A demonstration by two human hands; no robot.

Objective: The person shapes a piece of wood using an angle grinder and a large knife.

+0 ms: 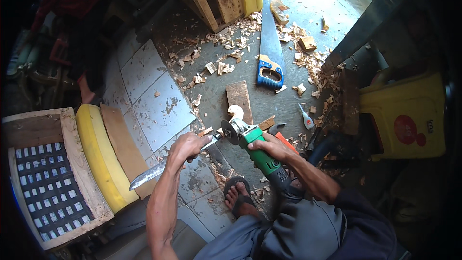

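Left hand (188, 147) clenched mid-length on long steel knife blade (154, 171): stiff, sharp. Right hand (269, 147) wrapped around green angle grinder (260, 156): heavy; grip its body.

The left hand (188, 145) is curled shut in a fist, its bare forearm rising from the lower edge. The right hand (269, 147) is clenched too, its forearm bent in from the right, sleeve at the elbow.

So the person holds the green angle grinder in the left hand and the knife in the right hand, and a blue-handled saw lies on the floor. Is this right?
Not quite: the hands are swapped. In the head view the right hand grips the green angle grinder, and the left hand holds the knife. The blue-handled saw does lie on the floor.
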